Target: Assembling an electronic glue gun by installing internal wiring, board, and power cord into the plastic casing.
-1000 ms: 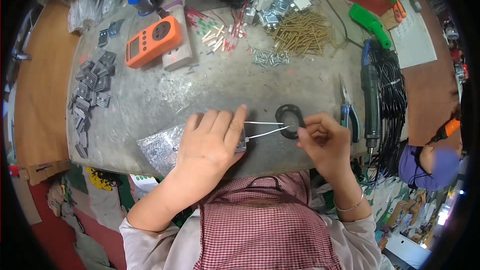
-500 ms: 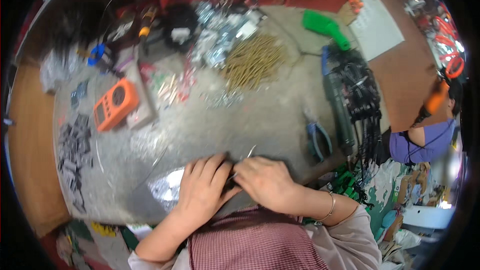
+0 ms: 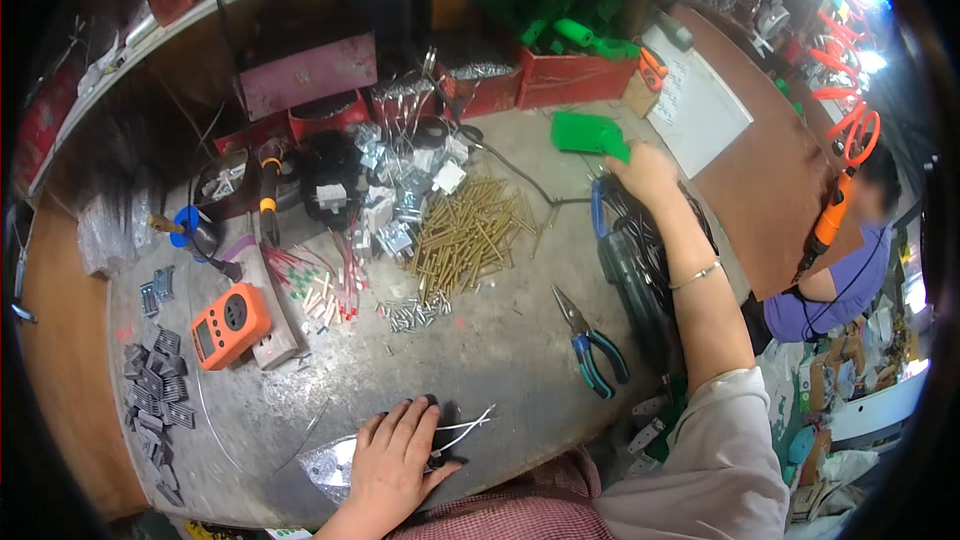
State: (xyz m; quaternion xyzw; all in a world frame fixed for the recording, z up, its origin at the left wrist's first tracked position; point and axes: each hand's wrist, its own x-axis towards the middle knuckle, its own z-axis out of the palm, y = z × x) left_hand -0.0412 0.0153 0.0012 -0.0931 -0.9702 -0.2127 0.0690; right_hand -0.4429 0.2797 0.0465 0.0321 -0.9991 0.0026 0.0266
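Observation:
At the front edge of the bench, my left hand (image 3: pixel 392 458) is curled over a small dark part (image 3: pixel 434 461), mostly hidden beneath the fingers. Two white wires (image 3: pixel 464 428) stick out of it to the right. A shiny metal sheet (image 3: pixel 328 468) lies flat beside that hand, partly under it. My right arm stretches far forward. At its end my right hand (image 3: pixel 648 176) has its fingers closed on the narrow end of a green plastic housing (image 3: pixel 585 133), whose wide end rests on the bench.
Pliers (image 3: pixel 588 342) and a dark tool (image 3: pixel 640 285) lie at the right, near black cables. Brass-coloured screws (image 3: pixel 465 235) are heaped mid-bench. An orange meter (image 3: pixel 231 326) and grey plastic parts (image 3: pixel 158 390) sit left. Red bins (image 3: pixel 575 78) line the back. Another person (image 3: pixel 835 285) sits at right.
My right hand has left the dark part and reached forward and right to the green housing. My left hand has stayed on the dark part. The view has tilted up.

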